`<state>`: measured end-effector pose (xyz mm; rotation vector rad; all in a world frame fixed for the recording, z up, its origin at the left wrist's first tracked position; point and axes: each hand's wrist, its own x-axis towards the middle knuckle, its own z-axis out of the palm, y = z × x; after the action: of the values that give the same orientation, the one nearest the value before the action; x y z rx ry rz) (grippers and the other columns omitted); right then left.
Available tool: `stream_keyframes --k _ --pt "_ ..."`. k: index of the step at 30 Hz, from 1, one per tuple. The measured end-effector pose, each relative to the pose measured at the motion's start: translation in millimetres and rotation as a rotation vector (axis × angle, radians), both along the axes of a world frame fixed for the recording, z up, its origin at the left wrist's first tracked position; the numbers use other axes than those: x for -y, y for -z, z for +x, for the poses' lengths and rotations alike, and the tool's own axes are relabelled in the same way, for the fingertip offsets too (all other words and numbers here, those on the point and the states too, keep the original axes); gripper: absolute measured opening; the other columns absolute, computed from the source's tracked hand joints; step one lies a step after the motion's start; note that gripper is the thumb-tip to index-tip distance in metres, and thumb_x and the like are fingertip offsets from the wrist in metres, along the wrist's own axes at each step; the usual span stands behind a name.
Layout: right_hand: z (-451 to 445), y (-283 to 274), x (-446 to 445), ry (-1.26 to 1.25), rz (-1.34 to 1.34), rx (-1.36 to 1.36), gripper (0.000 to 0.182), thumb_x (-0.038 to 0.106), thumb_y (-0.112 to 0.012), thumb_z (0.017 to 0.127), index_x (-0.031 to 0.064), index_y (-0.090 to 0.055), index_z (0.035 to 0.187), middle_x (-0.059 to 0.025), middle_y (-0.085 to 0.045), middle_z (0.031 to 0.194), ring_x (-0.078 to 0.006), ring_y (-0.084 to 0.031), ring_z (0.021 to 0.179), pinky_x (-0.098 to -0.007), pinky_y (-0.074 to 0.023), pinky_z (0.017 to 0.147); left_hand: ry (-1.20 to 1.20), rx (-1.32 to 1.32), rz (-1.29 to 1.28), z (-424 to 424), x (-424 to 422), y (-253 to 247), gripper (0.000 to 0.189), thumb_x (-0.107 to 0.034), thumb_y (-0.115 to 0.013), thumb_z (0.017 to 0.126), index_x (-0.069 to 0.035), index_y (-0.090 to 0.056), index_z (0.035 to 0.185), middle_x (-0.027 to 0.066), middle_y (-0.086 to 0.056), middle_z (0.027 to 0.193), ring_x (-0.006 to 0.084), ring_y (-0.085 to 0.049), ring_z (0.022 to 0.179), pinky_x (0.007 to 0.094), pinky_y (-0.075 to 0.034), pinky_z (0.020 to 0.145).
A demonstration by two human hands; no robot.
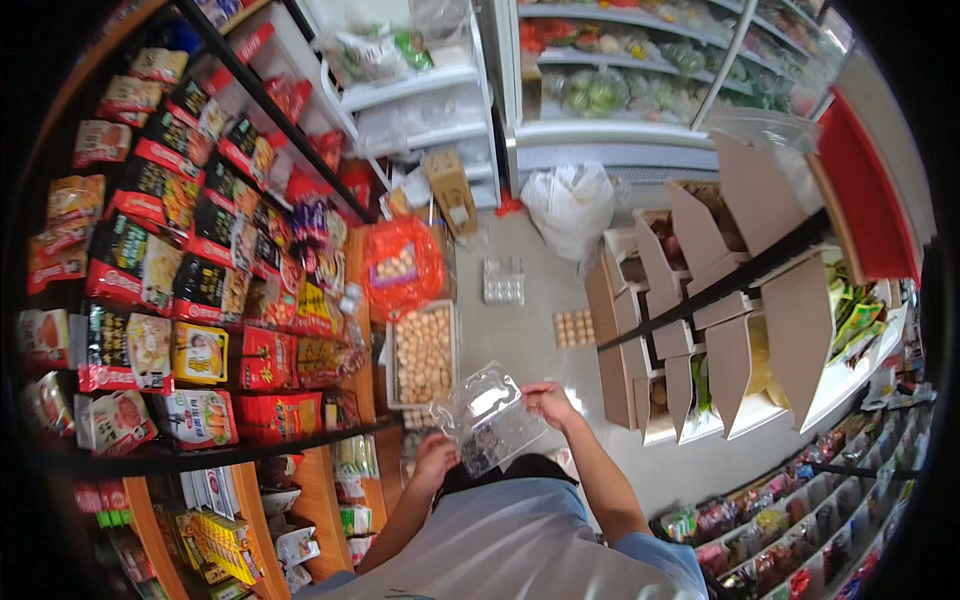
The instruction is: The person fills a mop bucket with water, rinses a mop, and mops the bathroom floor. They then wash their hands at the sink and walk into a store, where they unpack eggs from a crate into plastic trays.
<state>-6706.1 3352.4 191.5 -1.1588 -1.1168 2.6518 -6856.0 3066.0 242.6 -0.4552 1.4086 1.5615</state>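
Observation:
My right hand (552,405) grips the upper right edge of a clear plastic container (495,420) with its lid raised, held in front of my body. My left hand (437,454) is at its lower left side; the fingers touch or nearly touch the plastic, and whether they grip it is unclear. Just beyond my left hand is a white crate (454,337) full of brown eggs (421,356). A red plastic bag (429,281) with more eggs in a purple holder lies past the crate. On the floor ahead are a clear egg carton (504,281) and a tray of brown eggs (575,328).
Shelves of packaged food (202,300) stand at the left. Slanted produce bins (675,345) stand at the right, and a glass-fronted refrigerator (615,139) ahead. A full white plastic bag (571,210) and a cardboard box (450,191) are on the floor before it. Snack racks (795,510) fill the lower right.

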Motion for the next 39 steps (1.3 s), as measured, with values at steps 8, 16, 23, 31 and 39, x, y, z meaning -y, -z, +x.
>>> stream_keyframes --k 8,16,23,31,39 --pt "12.5 101.9 -28.1 0.090 -0.024 0.356 0.019 -0.006 -0.060 0.079 0.0027 -0.067 0.095 -0.0063 -0.067 0.087 -0.0137 -0.062 0.071 -0.0267 -0.0493 0.059 0.420 -0.031 -0.122 -71.0 -81.8 157.6 0.019 0.001 -0.068 0.081 -0.002 -0.064 0.099 0.0065 -0.064 0.074 0.0137 -0.061 0.063 0.0283 -0.049 0.055" --pt "-31.1 299.4 -88.3 0.020 0.081 0.517 0.014 -0.005 -0.064 0.076 -0.0015 -0.068 0.090 -0.0095 -0.067 0.079 -0.0182 -0.064 0.067 -0.0292 -0.0531 0.059 0.522 -0.381 -0.287 -85.9 -143.6 374.1 0.029 -0.004 -0.067 0.078 -0.001 -0.065 0.107 0.0057 -0.066 0.077 0.0138 -0.063 0.066 0.0293 -0.051 0.056" --pt "-75.0 545.3 -161.3 -0.244 0.232 0.397 0.013 -0.008 -0.062 0.079 -0.0011 -0.062 0.090 -0.0124 -0.066 0.081 -0.0229 -0.066 0.067 -0.0341 -0.0591 0.060 0.533 -0.271 -0.283 -110.1 -183.9 563.8 0.032 -0.012 -0.067 0.080 0.002 -0.063 0.108 0.0081 -0.067 0.081 0.0152 -0.063 0.066 0.0289 -0.051 0.057" --pt "-128.3 693.4 -209.0 -0.362 0.291 0.376 0.017 -0.014 -0.053 0.080 -0.0027 -0.060 0.091 -0.0128 -0.064 0.085 -0.0233 -0.067 0.070 -0.0340 -0.0612 0.062 0.899 -0.451 -0.204 -172.0 -222.7 675.0 0.030 -0.021 -0.064 0.079 0.004 -0.068 0.097 0.0112 -0.067 0.076 0.0181 -0.065 0.062 0.0321 -0.053 0.057" --pt "-143.3 715.8 -231.2 -0.426 0.776 0.258 0.015 -0.002 -0.059 0.075 -0.0037 -0.062 0.090 -0.0151 -0.066 0.081 -0.0267 -0.066 0.076 -0.0364 -0.0566 0.066 0.878 -0.770 0.018 -251.7 -202.5 592.9 0.021 -0.005 -0.057 0.083 0.003 -0.066 0.099 0.0100 -0.069 0.082 0.0159 -0.065 0.066 0.0271 -0.054 0.063"
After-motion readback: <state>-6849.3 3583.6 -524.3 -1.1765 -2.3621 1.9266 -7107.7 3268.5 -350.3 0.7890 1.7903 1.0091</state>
